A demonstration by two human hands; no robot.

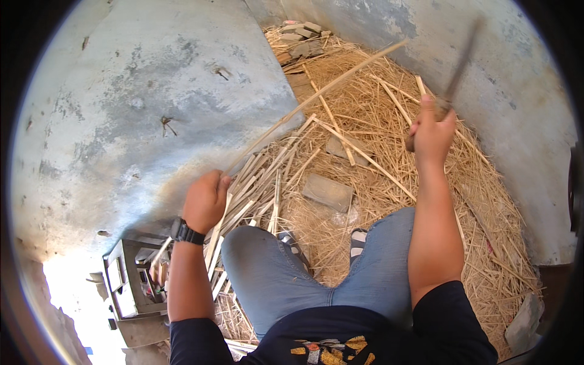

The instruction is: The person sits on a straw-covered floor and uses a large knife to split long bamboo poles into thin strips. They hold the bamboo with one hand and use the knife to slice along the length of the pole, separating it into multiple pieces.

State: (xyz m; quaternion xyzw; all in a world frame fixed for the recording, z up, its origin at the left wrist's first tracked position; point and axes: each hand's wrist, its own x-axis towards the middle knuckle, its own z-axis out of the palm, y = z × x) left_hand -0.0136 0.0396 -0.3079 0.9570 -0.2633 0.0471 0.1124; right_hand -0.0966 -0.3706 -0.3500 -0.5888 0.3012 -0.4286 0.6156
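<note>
Navy shirt (274, 337) at bottom, then blue jeans (267, 274), knees apart. Left grip (207, 198), black watch (187, 232) on wrist: fingers closed round near end of one long pale strip (316, 97). Strip slants up and right over the litter, far end free, well apart from the blade. Right grip (433, 131): clenched on handle of a long dark blade (463, 64), raised, tilted up-right, motion-blurred. Blade not touching strip.

Split strips (261, 176) piled beyond left knee, lengthwise. Straw-like shavings (480, 286) cover floor ahead and right. Nearer brick (328, 191) lies between the two arms; second brick (351, 150) just past it, partly buried. Farther back, stacked blocks (298, 39) near the corner, between stained grey left wall (152, 79) and right wall (511, 103).
</note>
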